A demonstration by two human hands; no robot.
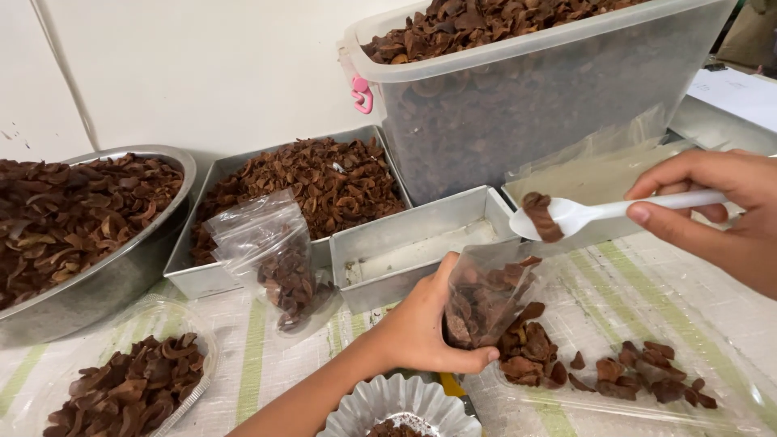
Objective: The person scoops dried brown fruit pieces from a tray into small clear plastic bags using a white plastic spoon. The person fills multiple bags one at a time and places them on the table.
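My left hand (421, 328) grips a small clear plastic bag (486, 295) partly filled with brown dried pieces, held upright above the table. My right hand (716, 206) holds a white plastic spoon (603, 213) by its handle. One brown dried piece (541, 216) rests on the spoon's bowl, just above and right of the bag's open mouth. Loose dried pieces (615, 368) lie in a shallow clear tray (728, 417) under the bag.
A steel bowl (121, 267), a steel tray (198, 279) and a big clear tub (518, 121) hold dried pieces. Another filled bag (275, 259) leans on the steel tray. An empty steel pan (405, 247), a clear dish (129, 388) and a fluted cup (396, 405) stand nearby.
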